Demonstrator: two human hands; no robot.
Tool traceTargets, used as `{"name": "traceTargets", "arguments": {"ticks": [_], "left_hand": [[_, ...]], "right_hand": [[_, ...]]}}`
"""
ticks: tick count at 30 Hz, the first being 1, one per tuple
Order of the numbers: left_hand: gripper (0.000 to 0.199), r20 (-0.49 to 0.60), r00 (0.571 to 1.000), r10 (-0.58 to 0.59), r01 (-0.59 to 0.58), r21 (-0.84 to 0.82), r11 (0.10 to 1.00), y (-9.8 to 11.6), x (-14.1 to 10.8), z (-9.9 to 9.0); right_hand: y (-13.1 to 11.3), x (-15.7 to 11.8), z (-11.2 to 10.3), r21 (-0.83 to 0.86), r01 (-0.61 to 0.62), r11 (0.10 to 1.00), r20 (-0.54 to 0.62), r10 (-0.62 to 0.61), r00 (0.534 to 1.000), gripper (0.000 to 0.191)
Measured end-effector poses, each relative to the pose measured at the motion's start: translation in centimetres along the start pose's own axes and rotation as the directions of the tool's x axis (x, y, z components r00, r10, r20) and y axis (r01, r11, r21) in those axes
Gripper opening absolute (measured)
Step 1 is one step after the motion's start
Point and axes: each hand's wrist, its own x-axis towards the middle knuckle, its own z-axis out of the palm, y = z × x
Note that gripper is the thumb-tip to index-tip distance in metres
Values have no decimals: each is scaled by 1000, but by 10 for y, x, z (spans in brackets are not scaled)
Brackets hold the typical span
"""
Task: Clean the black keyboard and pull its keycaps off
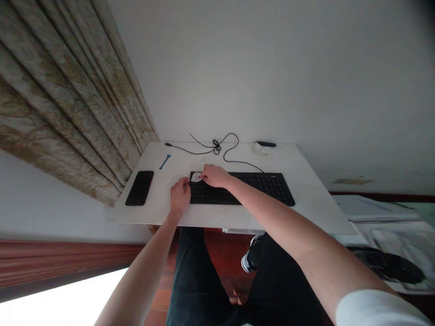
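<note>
A black keyboard (265, 185) lies on the white table (210, 216). My left hand (180, 194) rests at its left end, with fingers bent at the edge; whether they hold anything is too small to tell. Over the keyboard's upper left part, my right hand (213, 175) is closed on a small white wipe (196, 177), which lies against the keys. The keyboard's black cable (238, 161) runs from its back edge into a tied bundle near the wall.
Left of the keyboard are a dark phone (139, 188) and a small blue tool (165, 161). At the back right, a black object (266, 144) lies beside a crumpled whitish piece (260, 148). A patterned curtain (74, 81) hangs at the left.
</note>
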Motion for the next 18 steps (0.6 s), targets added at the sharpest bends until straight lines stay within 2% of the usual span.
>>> {"name": "traceTargets", "arguments": {"ticks": [4,7,10,14,18], "left_hand": [[32,0,1000,0,0,16,1000,2,0,0],[32,-4,1000,-3,3,30,1000,3,0,0],[32,-8,1000,0,0,39,999,3,0,0],[33,-8,1000,-3,3,16,1000,2,0,-1],[34,-7,1000,-6,6,-12,1000,0,0,-2]], "right_hand": [[13,-13,-1,-2,0,1000,6,0,1000,36],[12,-17,1,9,20,1000,-28,-19,999,37],[-2,-11,7,35,69,997,-92,-65,994,39],[-34,5,16,53,99,994,-170,-89,981,36],[-50,14,18,12,99,995,-173,-95,980,33]]}}
